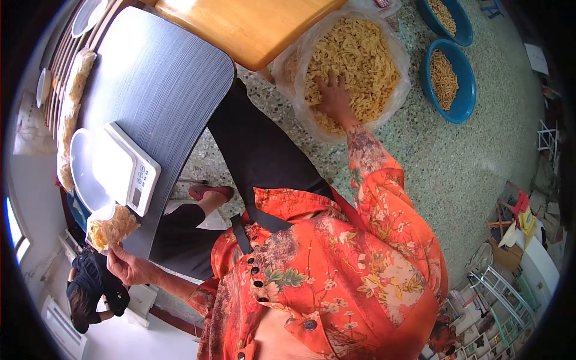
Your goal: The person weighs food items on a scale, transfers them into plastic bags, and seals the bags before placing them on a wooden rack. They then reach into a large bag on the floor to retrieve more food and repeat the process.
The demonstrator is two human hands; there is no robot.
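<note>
My left hand (127, 266) pinches the edge of a small clear bag of yellowish pieces (111, 228), beside the corner of the dark table (162, 78). Next to that bag is a white digital scale (141, 171), with a white bowl (84, 162) beside it. My right hand (335, 97) reaches down into a large open plastic bag (396, 99) of yellow, crinkled pieces (360, 51). Its fingers are spread over the pieces, and nothing is visibly gripped.
A wooden stool (252, 27) stands between the table and large bag. Two blue basins (467, 99) (462, 30) of snack sticks sit on the speckled floor. Filled bags (73, 108) line the table's far edge. Another person (96, 285) is at lower left.
</note>
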